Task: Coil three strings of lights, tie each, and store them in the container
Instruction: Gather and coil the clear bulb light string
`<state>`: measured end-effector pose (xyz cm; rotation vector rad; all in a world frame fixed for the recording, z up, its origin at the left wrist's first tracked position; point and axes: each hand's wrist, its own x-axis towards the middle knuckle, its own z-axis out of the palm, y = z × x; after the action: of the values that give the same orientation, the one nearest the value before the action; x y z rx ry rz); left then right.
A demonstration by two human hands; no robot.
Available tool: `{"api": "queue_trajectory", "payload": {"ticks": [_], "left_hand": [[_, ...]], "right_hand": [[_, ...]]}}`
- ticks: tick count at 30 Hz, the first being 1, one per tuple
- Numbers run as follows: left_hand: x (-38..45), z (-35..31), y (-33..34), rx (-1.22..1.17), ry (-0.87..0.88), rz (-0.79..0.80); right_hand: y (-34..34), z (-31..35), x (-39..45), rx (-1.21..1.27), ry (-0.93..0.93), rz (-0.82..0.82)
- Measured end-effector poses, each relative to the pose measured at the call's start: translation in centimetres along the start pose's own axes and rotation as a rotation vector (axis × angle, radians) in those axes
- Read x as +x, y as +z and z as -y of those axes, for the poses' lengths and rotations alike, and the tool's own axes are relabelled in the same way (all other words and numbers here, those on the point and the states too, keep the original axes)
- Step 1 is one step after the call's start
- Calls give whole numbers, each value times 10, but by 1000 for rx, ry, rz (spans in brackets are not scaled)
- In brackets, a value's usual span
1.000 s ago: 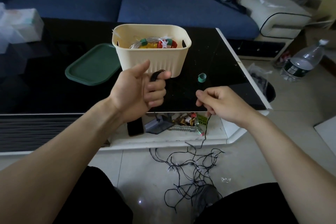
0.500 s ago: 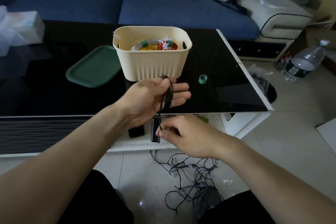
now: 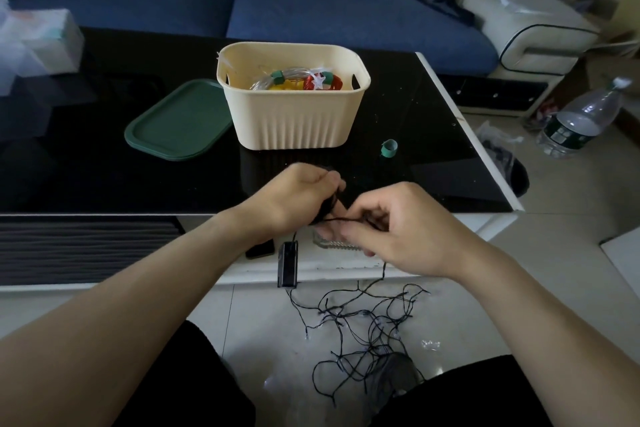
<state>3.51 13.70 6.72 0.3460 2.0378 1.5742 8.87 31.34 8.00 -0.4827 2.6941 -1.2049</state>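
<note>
black glass table (image 3: pixel 104 166) carries the cream container (image 3: pixel 294 114). black light string (image 3: pixel 363 322) sprawls on the floor below, rising to the right hand (image 3: pixel 391 229), whose fingers pinch it taut sideways toward the left hand (image 3: pixel 298 198), curled round the small started coil.

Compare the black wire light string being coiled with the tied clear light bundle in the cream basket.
The black wire light string is mostly loose, tangled on the floor; the clear light bundle is fully coiled. The black one has no tie yet; the clear one wears a green band. The black one runs up to both hands; the clear one sits in the cream basket.
</note>
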Motion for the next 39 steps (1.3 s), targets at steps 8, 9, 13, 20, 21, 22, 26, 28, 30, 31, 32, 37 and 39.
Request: {"api": "queue_trajectory", "payload": {"ticks": [8,9,13,20,21,22,26,28,30,31,32,37,39], "left_hand": [[-2,4,1,138,-57,278],[0,4,-1,97,-73,288],[1,3,-7,-45,-92,383],[-4,-2,-18,-565,-101,371],[-5,-3,-21,-647,-82,337],[-5,-3,-23,-721,-63,296],[-7,-6,-28,-920,68,178],[-7,-5,-28,-931,120,133],[-5,-4,-27,-925,141,120],[-4,-4,-27,-914,132,123],[-3,-4,-25,-899,110,120],[1,-2,-16,-605,-98,144],[-1,-1,-11,-433,-189,251]], "right_hand": [[-26,-22,6,52,30,-38],[-29,-24,7,55,28,-46],[-36,-29,7,51,13,-84],[-46,-46,7,72,143,-89],[-45,-49,7,69,181,-66],[-43,-50,8,64,217,-38],[-24,-47,12,20,276,69],[-11,-39,14,6,268,113],[2,-30,15,-34,241,155],[10,-25,15,-65,221,176],[16,-20,14,-89,201,198],[37,1,8,-98,95,267],[32,5,7,-86,53,209]]}}
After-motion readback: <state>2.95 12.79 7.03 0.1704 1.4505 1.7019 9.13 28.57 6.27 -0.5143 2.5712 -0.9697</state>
